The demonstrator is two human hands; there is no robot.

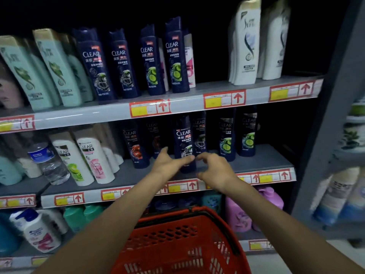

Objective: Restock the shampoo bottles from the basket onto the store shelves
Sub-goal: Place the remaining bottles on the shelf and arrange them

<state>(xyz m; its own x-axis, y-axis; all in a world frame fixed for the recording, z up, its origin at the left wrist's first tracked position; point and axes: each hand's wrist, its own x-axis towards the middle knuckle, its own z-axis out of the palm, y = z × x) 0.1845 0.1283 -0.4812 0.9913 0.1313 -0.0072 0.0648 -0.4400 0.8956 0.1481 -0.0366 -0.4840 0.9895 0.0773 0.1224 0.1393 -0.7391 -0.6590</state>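
While both reach forward | left hand (169, 164) flat | right hand (216, 168) curled

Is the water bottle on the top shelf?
No, the water bottle stands on the middle shelf, toward its left end, beside the white shampoo bottles.

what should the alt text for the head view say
The left hand and right hand reach the lower part of a dark Clear bottle at the front of the middle shelf; a grip cannot be confirmed. Shampoo bottles line the shelves, and a red basket sits below the arms.
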